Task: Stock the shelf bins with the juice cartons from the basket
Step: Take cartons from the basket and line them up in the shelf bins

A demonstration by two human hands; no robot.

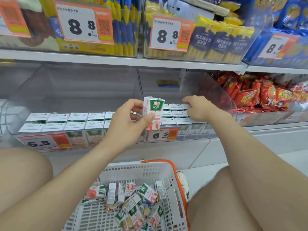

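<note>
Left grip (126,124) pinches juice carton (153,112) upright, just above bin (200,133) front. Right grip (198,107) on stocked rows (175,114) inside bin; closure unclear. Seat carton upright, flush with rows. Basket (133,170) below bin.

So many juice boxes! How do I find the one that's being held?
On the lower shelf, find the clear bins, packed with rows of white-topped cartons behind 6.5 price tags. Just in front of where the two bins meet, the left hand holds one carton upright. Only this one is lifted up, showing its green 100% label.
</note>
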